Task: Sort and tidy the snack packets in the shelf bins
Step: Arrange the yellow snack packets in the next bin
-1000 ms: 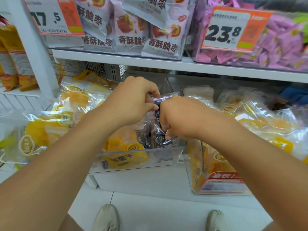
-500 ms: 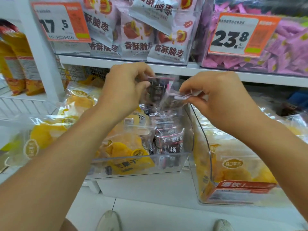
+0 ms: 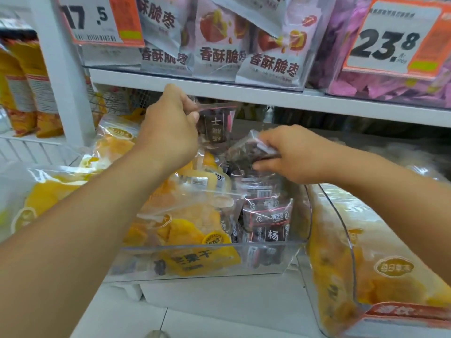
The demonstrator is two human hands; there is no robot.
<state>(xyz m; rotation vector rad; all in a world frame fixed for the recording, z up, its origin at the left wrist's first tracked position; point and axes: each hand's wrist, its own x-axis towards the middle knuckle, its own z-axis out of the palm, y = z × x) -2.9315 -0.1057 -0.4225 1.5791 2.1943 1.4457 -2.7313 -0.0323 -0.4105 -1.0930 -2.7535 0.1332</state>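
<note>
Two dark snack packets are up above the clear bin (image 3: 202, 262): your left hand (image 3: 168, 132) pinches the upright packet (image 3: 216, 125) by its top edge, your right hand (image 3: 292, 154) clasps the tilted packet (image 3: 246, 152) just beside it, over the bin's dark stack (image 3: 267, 223)

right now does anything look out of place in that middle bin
Yes. The clear middle bin mixes two products: yellow dried-mango bags on its left, dark packets on its right. Each hand, left hand and right hand, holds a dark packet above it.
</note>
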